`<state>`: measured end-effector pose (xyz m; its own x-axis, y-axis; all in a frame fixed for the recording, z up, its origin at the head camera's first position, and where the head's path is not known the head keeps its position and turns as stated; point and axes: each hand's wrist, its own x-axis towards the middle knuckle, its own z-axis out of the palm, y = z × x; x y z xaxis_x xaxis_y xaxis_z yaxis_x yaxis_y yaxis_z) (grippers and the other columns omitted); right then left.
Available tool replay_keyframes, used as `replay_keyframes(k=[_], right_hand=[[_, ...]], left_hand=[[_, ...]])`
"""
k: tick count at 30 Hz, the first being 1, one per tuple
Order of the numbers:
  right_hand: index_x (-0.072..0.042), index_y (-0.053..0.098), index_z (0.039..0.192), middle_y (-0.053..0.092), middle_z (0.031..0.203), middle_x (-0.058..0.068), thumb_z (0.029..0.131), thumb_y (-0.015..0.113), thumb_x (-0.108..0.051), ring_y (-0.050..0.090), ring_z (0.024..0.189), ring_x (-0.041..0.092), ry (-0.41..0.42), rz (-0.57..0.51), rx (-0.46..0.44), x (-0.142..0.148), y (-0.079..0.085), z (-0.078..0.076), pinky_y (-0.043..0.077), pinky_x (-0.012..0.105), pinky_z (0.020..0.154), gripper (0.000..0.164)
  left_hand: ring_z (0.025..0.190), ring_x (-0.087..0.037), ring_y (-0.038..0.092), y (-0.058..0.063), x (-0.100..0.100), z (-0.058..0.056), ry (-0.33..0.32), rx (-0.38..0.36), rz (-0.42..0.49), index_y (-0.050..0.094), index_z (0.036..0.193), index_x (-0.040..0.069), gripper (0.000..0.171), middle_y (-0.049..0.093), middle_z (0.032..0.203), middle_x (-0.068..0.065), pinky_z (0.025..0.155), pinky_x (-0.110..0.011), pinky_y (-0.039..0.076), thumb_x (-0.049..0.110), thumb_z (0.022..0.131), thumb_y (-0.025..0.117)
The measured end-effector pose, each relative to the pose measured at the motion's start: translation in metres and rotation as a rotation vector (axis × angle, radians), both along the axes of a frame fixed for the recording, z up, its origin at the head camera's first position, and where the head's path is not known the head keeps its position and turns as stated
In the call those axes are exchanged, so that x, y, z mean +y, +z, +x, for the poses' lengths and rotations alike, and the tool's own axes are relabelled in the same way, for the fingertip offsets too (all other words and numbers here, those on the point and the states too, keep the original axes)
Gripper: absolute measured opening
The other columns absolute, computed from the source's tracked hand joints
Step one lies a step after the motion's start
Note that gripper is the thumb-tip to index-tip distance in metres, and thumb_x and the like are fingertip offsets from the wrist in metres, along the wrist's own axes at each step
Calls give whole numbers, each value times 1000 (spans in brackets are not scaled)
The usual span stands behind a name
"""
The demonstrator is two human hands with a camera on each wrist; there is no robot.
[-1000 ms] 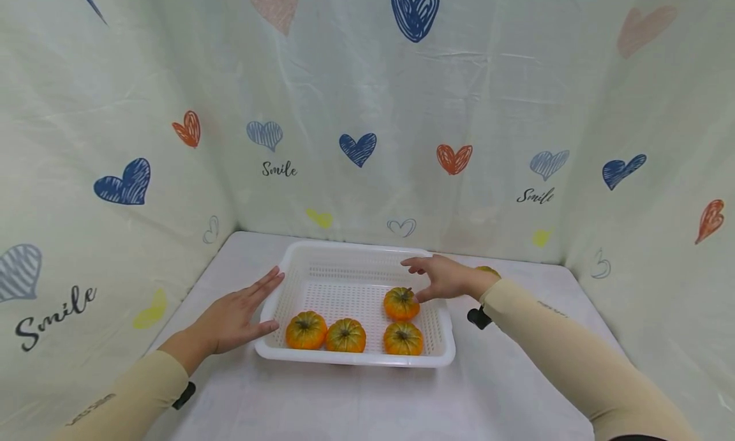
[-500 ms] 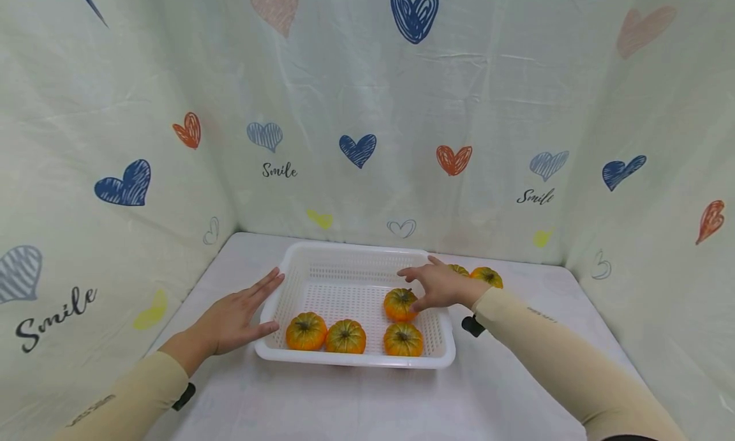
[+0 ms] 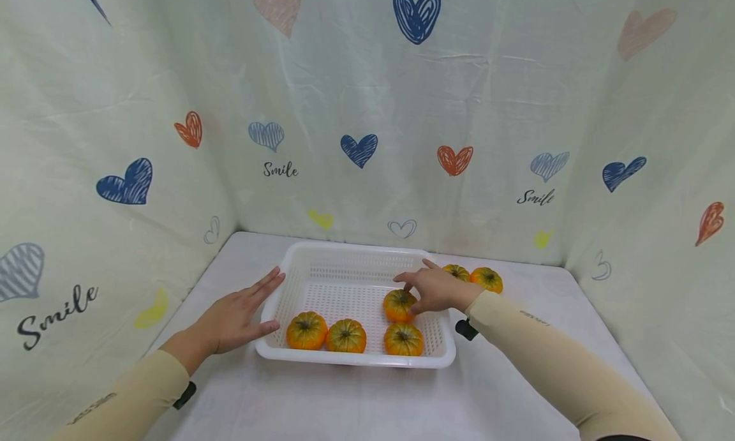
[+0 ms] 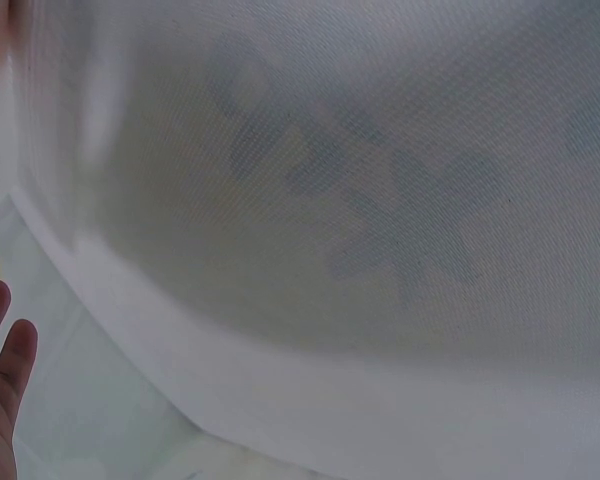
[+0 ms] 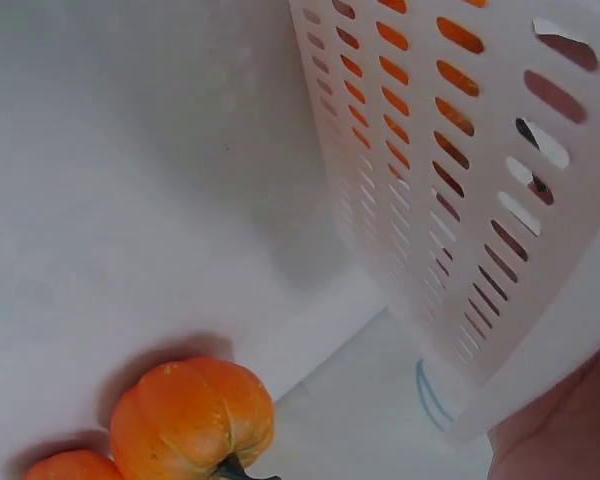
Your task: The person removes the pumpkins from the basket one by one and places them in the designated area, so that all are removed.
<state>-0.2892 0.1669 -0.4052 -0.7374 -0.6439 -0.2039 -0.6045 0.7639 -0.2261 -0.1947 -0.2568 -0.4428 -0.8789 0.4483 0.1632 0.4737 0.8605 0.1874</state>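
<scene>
A white perforated plastic basket point(image 3: 356, 359) stands on the table with several small orange-green pumpkins in it. My left hand point(image 3: 238, 316) lies along its left rim with fingers straight; some of those fingers point(image 4: 12, 360) show at the lower left of the left wrist view. Over the right rim reaches my right hand point(image 3: 433, 288), which grips the rear pumpkin point(image 3: 397, 306) between thumb and bent fingers. Just in front of that one sits another pumpkin point(image 3: 404, 340). Side by side at the front left are a third pumpkin point(image 3: 307, 331) and a fourth pumpkin point(image 3: 346, 336).
Outside the basket, behind my right wrist, two more pumpkins rest on the white tablecloth point(image 3: 367, 403): one pumpkin point(image 3: 456, 272) partly hidden and one pumpkin point(image 3: 487, 279) to its right. A curtain point(image 3: 367, 96) printed with hearts surrounds the table.
My right hand has moved a little left and closed in on the rear pumpkin, its fingers bending near the stem. Both pumpkins behind the wrist have come into sight. The left hand stays put.
</scene>
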Motion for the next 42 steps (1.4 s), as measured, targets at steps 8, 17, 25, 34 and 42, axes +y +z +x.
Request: replay_keyframes(k=[8,17,25,34,42], right_hand=[[-14,52,145,69,118,0,83,84,-28,63,109,20,-20,7,-4,-7,0,5,19,50,118,71],[-12,49,147,66,122,0,84,83,-22,64,101,17,-18,-46,-61,-12,-5,10,55,34,89,72],[-11,45,149,62,130,3,85,81,-18,62,111,20,4,-58,-161,-11,7,17,53,35,93,73],[-14,37,153,56,138,11,88,79,-19,61,115,26,-84,-43,-365,-23,26,9,52,40,95,77],[-14,39,152,54,140,12,88,79,-23,58,117,25,-91,-7,-341,-34,19,1,51,40,97,76]], left_hand=[[131,-36,51,-1,0,-1,9,-12,-7,23,160,17,85,17,166,-5,97,-62,45,58,93,56],[131,-36,50,-4,0,-2,2,-9,-1,22,160,18,85,17,166,-5,96,-63,45,58,93,56],[131,-36,50,-4,-1,-2,-8,-2,1,23,160,17,86,18,166,-5,97,-62,45,58,93,56],[133,-36,48,-2,-2,-1,6,-18,6,22,160,18,85,17,166,-5,97,-63,44,58,93,56],[131,-37,50,-4,-3,0,-4,-6,21,23,160,18,85,18,165,-6,96,-62,46,56,93,57]])
